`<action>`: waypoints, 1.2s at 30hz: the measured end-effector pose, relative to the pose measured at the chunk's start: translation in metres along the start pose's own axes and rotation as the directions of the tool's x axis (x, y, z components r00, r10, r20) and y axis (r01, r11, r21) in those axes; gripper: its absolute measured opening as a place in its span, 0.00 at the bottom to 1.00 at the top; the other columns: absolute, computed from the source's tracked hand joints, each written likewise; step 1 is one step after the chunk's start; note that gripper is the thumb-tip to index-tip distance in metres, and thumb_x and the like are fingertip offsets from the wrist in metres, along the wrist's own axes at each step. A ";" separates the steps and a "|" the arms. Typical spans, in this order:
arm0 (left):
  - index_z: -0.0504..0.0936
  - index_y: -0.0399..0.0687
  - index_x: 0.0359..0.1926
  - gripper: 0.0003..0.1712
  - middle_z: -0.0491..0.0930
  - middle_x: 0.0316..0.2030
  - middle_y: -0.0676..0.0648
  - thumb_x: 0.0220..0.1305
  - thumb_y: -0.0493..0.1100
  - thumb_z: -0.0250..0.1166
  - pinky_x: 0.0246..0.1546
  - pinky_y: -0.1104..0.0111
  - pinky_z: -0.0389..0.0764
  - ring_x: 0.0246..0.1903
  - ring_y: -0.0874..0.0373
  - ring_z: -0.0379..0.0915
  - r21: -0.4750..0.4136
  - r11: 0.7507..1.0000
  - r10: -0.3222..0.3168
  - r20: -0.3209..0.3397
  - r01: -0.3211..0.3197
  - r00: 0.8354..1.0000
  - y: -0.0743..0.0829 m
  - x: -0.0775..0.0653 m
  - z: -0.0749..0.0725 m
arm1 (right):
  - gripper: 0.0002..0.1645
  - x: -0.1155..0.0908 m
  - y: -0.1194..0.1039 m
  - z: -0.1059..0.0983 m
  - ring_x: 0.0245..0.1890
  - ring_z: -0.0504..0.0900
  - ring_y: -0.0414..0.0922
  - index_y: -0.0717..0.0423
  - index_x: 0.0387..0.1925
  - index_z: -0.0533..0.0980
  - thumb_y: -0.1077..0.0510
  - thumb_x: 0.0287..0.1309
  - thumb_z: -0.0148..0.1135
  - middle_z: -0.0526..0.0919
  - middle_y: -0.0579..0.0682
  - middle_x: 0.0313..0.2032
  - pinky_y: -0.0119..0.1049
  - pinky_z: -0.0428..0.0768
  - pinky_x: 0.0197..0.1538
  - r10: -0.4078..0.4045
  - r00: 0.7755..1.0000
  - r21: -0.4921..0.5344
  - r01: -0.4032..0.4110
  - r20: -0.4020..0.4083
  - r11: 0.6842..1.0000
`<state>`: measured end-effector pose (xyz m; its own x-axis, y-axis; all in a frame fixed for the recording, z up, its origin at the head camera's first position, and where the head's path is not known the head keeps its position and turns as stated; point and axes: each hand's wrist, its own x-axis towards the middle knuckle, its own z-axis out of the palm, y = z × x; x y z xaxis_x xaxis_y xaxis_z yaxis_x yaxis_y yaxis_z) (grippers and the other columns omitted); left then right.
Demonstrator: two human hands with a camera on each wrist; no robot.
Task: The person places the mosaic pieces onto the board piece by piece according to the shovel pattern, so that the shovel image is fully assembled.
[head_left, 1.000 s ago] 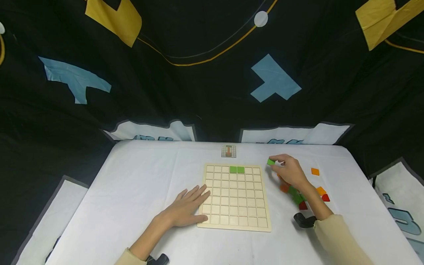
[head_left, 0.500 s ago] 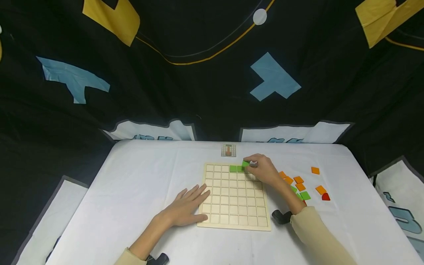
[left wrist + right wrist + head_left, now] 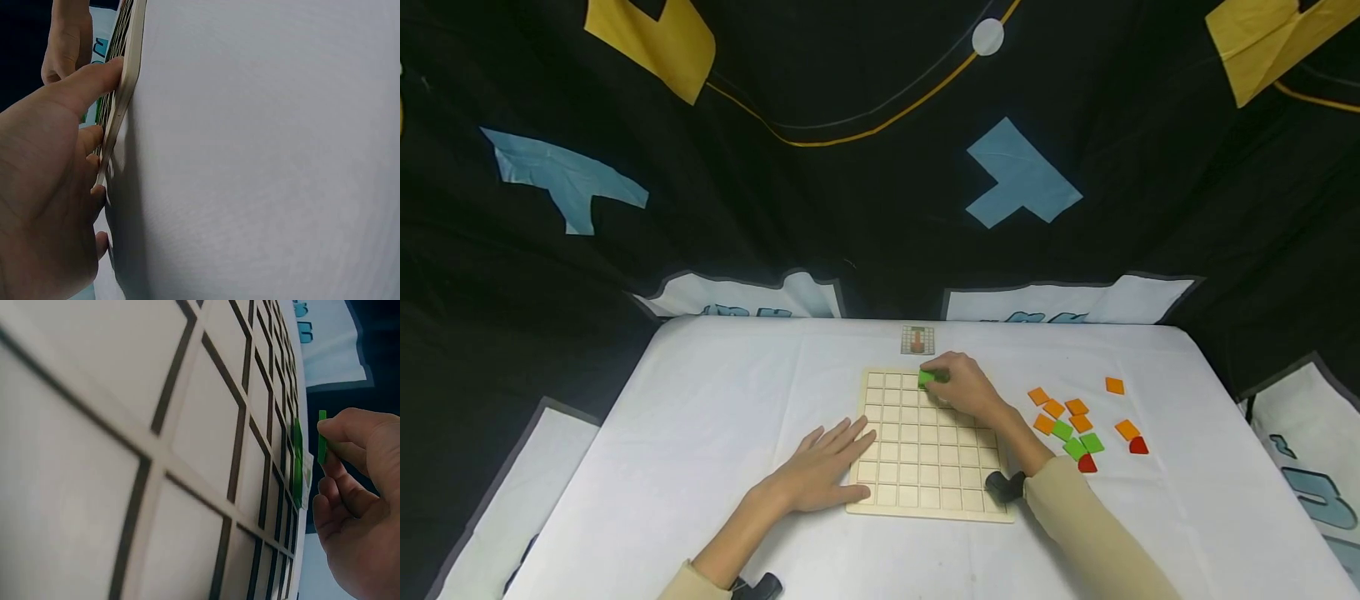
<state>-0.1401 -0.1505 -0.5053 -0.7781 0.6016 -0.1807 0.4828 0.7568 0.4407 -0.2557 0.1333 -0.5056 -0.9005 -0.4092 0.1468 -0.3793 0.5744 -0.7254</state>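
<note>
A pale wooden grid board (image 3: pixel 908 475) lies on the white table. My left hand (image 3: pixel 818 472) rests with fingers spread on its left edge; in the left wrist view the thumb (image 3: pixel 97 81) touches the rim. Over the board's top row, my right hand (image 3: pixel 966 387) pinches a thin green square tile (image 3: pixel 322 436) between thumb and fingertips. The right wrist view shows a gap between that tile and the green tiles (image 3: pixel 297 465) set in the grid. From the head, the right hand partly hides those set tiles.
A small picture card (image 3: pixel 917 340) lies just beyond the board. To the right are scattered loose tiles: several orange ones (image 3: pixel 1052 408), several green ones (image 3: pixel 1075 448) and red rounded pieces (image 3: pixel 1138 446). A black-and-blue patterned cloth (image 3: pixel 850 217) hangs behind the table.
My right hand has carried the green tile left from beside the loose tiles to above the board's top row. The left hand has stayed on the board's edge.
</note>
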 end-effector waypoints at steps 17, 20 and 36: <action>0.56 0.49 0.78 0.46 0.44 0.78 0.45 0.68 0.66 0.56 0.70 0.41 0.41 0.76 0.46 0.38 0.006 1.000 -0.002 0.005 0.002 1.000 -0.001 0.001 0.001 | 0.15 0.015 -0.005 0.014 0.52 0.81 0.53 0.64 0.47 0.85 0.66 0.57 0.67 0.86 0.56 0.47 0.45 0.79 0.55 -0.023 0.999 -0.036 0.024 0.040 0.999; 0.56 0.49 0.78 0.46 0.44 0.78 0.45 0.69 0.66 0.56 0.70 0.41 0.41 0.76 0.46 0.38 0.005 1.000 -0.003 0.005 0.003 1.000 -0.002 0.001 0.001 | 0.16 0.016 -0.005 0.015 0.53 0.81 0.53 0.63 0.48 0.84 0.66 0.57 0.67 0.86 0.56 0.48 0.45 0.79 0.55 -0.014 0.999 -0.046 0.017 0.046 0.999; 0.55 0.49 0.78 0.46 0.44 0.78 0.45 0.69 0.66 0.56 0.70 0.41 0.41 0.76 0.46 0.38 0.006 1.000 -0.004 0.009 0.004 1.000 -0.001 0.001 0.001 | 0.18 0.019 -0.008 0.019 0.53 0.79 0.51 0.59 0.48 0.85 0.67 0.53 0.67 0.86 0.52 0.48 0.46 0.75 0.58 0.016 0.996 -0.106 -0.007 0.084 0.994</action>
<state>-0.1410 -0.1509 -0.5066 -0.7762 0.6011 -0.1901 0.4824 0.7605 0.4347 -0.2659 0.1072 -0.5095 -0.8855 -0.4579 0.0785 -0.3935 0.6493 -0.6508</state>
